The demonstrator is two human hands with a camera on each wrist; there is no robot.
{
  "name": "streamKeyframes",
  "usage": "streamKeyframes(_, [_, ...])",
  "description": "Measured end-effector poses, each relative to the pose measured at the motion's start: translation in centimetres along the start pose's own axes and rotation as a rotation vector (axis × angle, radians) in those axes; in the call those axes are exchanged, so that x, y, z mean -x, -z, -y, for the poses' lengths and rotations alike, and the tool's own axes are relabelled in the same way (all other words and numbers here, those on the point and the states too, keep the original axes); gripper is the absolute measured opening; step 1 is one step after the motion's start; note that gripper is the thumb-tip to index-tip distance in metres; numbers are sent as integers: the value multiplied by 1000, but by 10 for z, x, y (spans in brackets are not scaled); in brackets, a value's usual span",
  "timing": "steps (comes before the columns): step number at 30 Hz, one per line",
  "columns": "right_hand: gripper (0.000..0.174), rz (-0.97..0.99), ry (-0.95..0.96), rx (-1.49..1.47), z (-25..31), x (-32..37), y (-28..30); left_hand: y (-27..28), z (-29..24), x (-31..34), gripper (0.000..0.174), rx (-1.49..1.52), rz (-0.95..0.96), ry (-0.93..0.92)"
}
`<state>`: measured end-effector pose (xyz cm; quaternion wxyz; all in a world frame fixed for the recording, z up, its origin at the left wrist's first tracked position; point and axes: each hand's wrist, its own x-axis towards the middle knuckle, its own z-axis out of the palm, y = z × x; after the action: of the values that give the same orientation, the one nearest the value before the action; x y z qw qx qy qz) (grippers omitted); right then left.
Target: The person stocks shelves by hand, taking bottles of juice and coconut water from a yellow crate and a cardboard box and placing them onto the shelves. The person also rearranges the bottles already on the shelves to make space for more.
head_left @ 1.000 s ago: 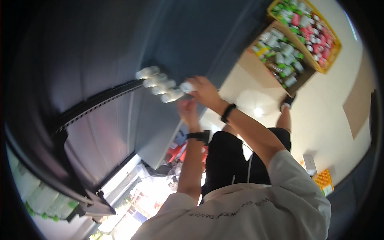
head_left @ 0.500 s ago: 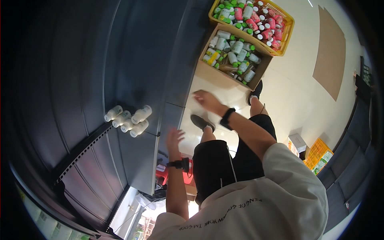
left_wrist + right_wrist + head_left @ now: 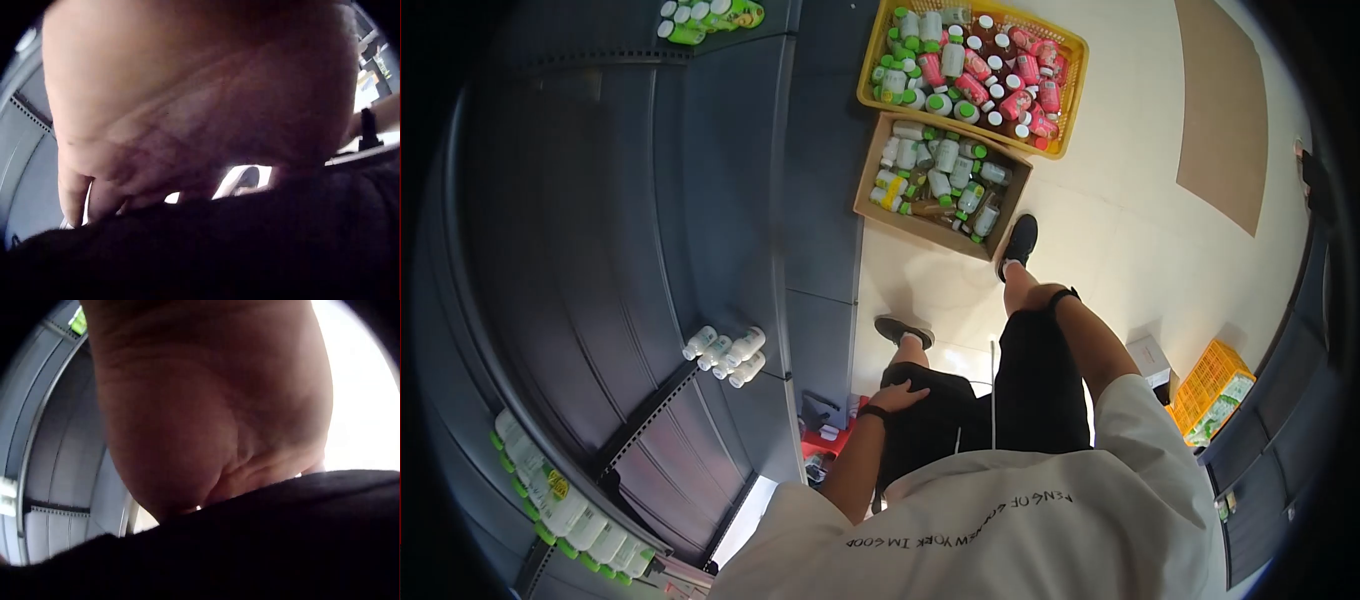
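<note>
In the head view my left hand (image 3: 897, 397) rests on the left thigh of the black shorts (image 3: 940, 410), its fingers extended. My right hand (image 3: 1038, 297) lies over the right knee, at the hem of the shorts. Both wrist views show a palm close up, pressed against dark cloth, and neither hand holds anything. Several small white bottles (image 3: 725, 355) stand grouped on the grey shelf (image 3: 730, 425) to the left, apart from both hands.
A cardboard box (image 3: 945, 238) of green-capped bottles sits on the floor ahead, against a yellow crate (image 3: 1065, 135) of bottles. More bottles (image 3: 710, 15) stand on the shelf at top left, others (image 3: 570, 505) at lower left. An orange crate (image 3: 1205, 385) is at right.
A white bottle from the right hand now stands with the others on the shelf. Both hands have drawn back from there onto the legs, and the head view has shifted.
</note>
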<state>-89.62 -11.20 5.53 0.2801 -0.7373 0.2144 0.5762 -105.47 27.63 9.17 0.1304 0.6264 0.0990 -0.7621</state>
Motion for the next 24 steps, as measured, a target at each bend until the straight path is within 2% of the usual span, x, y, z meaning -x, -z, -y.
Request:
streamKeyframes(2, [41, 90, -45, -35, 21, 36, 32, 28, -1, 1, 115, -9, -20, -73])
streamKeyframes(3, [40, 137, -72, -46, 41, 59, 55, 53, -21, 27, 117, 98, 20, -149])
streamKeyframes(5, [39, 210, -93, -25, 64, 74, 80, 68, -25, 31, 118, 320, -45, -200])
streamKeyframes(6, [39, 191, -60, 22, 39, 39, 60, 75, -27, 31, 119, 430, -76, -226])
streamKeyframes(7, [40, 165, -10, 104, 7, -16, 30, 94, -48, 48, 132, 213, -97, -98])
streamKeyframes(9, [41, 118, 109, 316, -50, -130, -27, 101, -40, 21, 143, 234, -33, -112])
streamKeyframes(10, [42, 85, 190, 378, -54, -167, -40, 104, -38, 4, 148, 247, -1, -122])
streamKeyframes(11, [44, 41, 283, 426, -51, -197, -54, 113, -53, 1, 161, 141, -33, -8])
streamKeyframes(12, [38, -34, 489, 454, -42, -223, -62, 132, -56, 2, 161, 49, 5, 42])
streamKeyframes(13, [46, -12, 358, 390, 0, -220, -48, 153, -60, -1, 162, -45, 41, 86])
streamKeyframes(14, [45, -96, 380, 337, 33, -229, -43, 171, -61, -8, 163, -137, 72, 126])
streamKeyframes(15, [43, -173, 406, 290, 61, -242, -41, 180, -47, -12, 163, -174, 55, 87])
streamKeyframes(18, [38, -241, 465, 124, 156, -288, -31, 203, -12, -20, 164, -148, 90, 49])
streamKeyframes(21, [38, -231, 489, -57, 228, -355, -36, 227, -20, 7, 150, -260, -58, 93])
streamKeyframes(22, [41, -227, 475, -57, 245, -373, -42, 230, -18, 6, 146, -269, -113, 100])
streamKeyframes(23, [45, -230, 463, -53, 260, -389, -44, 225, -4, 5, 139, -197, -244, 47])
streamKeyframes(24, [48, -210, 461, -29, 275, -401, -44, 230, 0, 2, 138, -187, -241, 67])
